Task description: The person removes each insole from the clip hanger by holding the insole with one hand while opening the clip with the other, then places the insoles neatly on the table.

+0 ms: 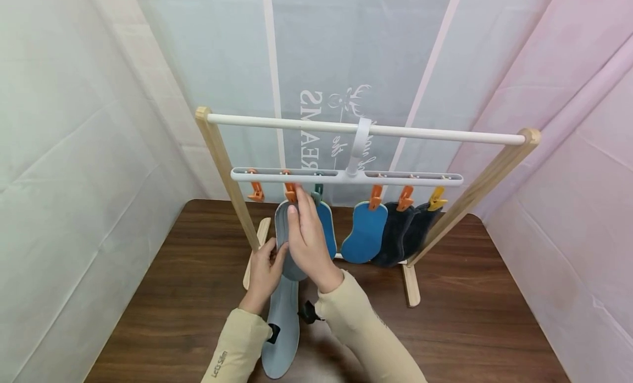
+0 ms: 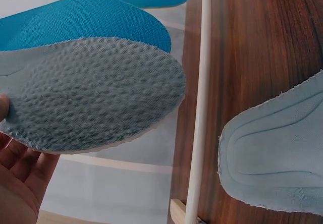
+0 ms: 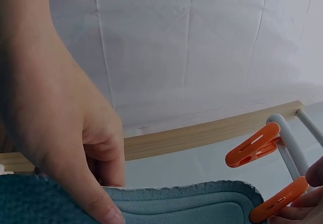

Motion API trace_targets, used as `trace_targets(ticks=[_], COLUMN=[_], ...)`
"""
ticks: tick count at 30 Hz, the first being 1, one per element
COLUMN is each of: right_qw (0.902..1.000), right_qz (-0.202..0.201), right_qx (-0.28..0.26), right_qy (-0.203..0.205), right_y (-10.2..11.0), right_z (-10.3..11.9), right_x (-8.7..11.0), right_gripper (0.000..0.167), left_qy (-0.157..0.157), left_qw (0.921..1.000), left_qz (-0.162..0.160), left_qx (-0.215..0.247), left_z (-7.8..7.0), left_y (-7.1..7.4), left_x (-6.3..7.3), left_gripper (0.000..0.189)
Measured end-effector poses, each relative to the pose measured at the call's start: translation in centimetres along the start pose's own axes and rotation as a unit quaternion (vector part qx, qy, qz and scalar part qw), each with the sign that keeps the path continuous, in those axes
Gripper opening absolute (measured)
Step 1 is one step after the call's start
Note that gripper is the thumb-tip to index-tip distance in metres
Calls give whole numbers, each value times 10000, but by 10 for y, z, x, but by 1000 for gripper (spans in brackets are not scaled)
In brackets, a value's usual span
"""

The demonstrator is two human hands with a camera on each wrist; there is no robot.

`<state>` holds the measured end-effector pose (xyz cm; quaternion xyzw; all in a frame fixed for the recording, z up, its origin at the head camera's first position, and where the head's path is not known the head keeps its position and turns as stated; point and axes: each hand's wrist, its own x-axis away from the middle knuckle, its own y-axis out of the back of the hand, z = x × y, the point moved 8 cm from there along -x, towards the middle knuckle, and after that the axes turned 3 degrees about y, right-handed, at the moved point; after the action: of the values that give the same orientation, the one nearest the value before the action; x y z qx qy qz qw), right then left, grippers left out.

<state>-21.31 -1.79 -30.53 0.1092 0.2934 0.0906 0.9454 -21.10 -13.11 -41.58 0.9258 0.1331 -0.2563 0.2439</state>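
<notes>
A grey insole [image 1: 282, 223] hangs upright at the left part of the white hanger [image 1: 296, 177], its top edge in an orange clip [image 3: 278, 200]. My left hand [image 1: 264, 270] grips this insole by its side edge, thumb on one face and fingers behind. In the left wrist view the insole's dimpled end [image 2: 106, 93] points away from that hand. My right hand [image 1: 311, 234] reaches up to the orange clip, and in the right wrist view its fingertips pinch the clip's end. A second grey insole [image 1: 284, 331] lies on the table under my forearms.
A blue insole [image 1: 326, 229] hangs close on the right. Farther along hang another blue insole [image 1: 365, 234] and dark insoles [image 1: 393, 234] from coloured clips. An unloaded orange clip [image 1: 255, 192] is at the hanger's left end. The wooden rack [image 1: 220, 163] stands on a brown table [image 1: 198, 284].
</notes>
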Motion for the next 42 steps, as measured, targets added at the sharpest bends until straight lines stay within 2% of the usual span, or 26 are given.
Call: trace_targets(ticks=[8, 13, 20, 26, 30, 36, 42], right_qw=[9995, 9988, 9980, 9973, 9979, 9971, 9888], right_qz=[-63, -144, -260, -297, -339, -394, -690], right_qx=[229, 381, 345, 289, 54, -599, -1322], right_qy=[227, 287, 455, 606, 541, 253, 4], right_y=[-3, -2, 1, 3, 4, 7, 11], right_z=[-4, -7, -8, -10, -13, -17, -23], right_x=[-9, -12, -16, -18, -18, -18, -21], right_gripper=[51, 46, 35, 35, 37, 34, 34], left_qy=[-3, 7, 147, 126, 117, 122, 133], left_qw=[10000, 9999, 9998, 9998, 9997, 9995, 9995], left_qz=[56, 118, 121, 91, 89, 84, 88], left_qx=[-42, -73, -92, -142, -204, -285, -264], left_z=[0, 1, 5, 7, 8, 9, 8], left_y=[-1, -3, -3, -2, -2, -2, -3], left_x=[3, 5, 6, 7, 8, 9, 10], left_gripper=[19, 18, 23, 27, 31, 34, 34])
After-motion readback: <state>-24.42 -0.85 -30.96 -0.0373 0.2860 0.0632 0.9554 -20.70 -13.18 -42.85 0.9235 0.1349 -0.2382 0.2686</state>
